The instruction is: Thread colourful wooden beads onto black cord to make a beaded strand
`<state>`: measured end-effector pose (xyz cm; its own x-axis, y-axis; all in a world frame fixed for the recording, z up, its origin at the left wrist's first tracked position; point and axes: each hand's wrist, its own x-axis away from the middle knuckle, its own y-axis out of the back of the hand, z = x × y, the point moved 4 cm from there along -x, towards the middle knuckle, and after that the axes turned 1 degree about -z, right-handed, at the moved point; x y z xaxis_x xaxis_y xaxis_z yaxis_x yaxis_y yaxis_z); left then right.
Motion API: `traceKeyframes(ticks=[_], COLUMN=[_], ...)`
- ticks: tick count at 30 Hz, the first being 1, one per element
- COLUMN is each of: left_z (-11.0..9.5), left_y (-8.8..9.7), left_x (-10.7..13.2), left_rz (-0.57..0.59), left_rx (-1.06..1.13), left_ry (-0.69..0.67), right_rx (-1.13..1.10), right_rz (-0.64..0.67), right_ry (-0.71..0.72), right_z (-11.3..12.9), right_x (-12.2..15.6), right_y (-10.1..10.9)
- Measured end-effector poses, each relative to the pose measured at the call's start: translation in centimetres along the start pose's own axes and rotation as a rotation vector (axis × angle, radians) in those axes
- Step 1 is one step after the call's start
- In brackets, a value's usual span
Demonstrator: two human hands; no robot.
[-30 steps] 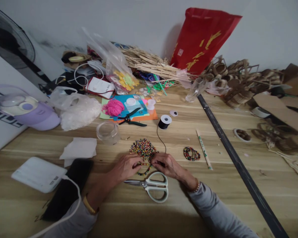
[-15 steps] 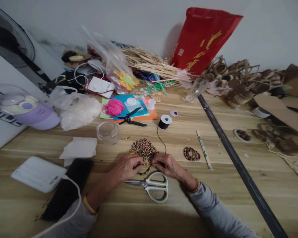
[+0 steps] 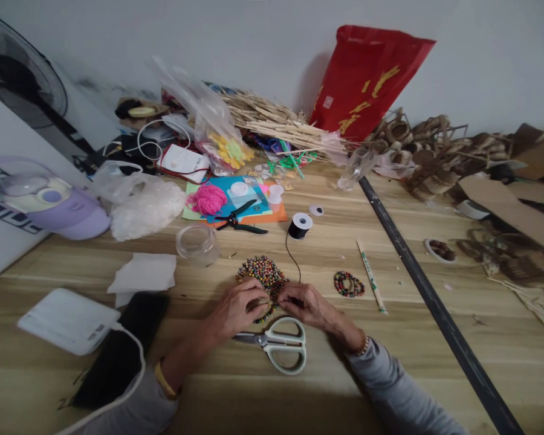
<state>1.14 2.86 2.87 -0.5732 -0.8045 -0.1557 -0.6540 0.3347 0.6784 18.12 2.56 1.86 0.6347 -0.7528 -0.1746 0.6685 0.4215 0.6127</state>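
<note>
A pile of small multicoloured beads [image 3: 262, 272] lies on the wooden table just beyond my hands. My left hand [image 3: 241, 307] is closed in a loose pinch, thumb and forefinger meeting at the upper end of a short beaded string [image 3: 265, 316]. Opposite it, my right hand [image 3: 304, 304] pinches the black cord end of that string. The fingertips partly hide the join. Below the hands lies a pair of scissors [image 3: 273, 343] with pale handles, blades pointing left. Black cord runs from a white-ended spool [image 3: 300, 226] toward my right hand.
Coiled bead bracelets [image 3: 349, 284] and a paper-wrapped stick [image 3: 370, 277] lie to the right. A clear jar [image 3: 197, 243], black-handled pliers [image 3: 242, 217] and pink yarn [image 3: 207, 200] stand beyond. At left are a white power bank [image 3: 68, 321] and a dark phone-like slab [image 3: 120, 353].
My left hand has shifted slightly toward the bead pile and its fingers have lifted. The beaded string now sits closer to my right hand, which stays nearly in place.
</note>
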Motion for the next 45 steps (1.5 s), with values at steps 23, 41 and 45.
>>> traceKeyframes(ticks=[23,41,45], left_z=[0.6,2.0,1.6], left_y=[-1.8,-1.2,-1.0], left_x=[-0.5,0.0,0.2], left_rz=[0.004,-0.034,-0.014], left_rx=[0.129,0.412,0.45], left_ry=[0.123,0.343,0.395], right_rx=[-0.217,0.037,0.085], right_rz=[0.025,0.197,0.147], right_ry=[-0.167,-0.239,-0.241], right_z=[-1.2,-1.7,-1.3], right_x=[0.5,1.3,1.3], right_y=[0.0,3.9,4.5])
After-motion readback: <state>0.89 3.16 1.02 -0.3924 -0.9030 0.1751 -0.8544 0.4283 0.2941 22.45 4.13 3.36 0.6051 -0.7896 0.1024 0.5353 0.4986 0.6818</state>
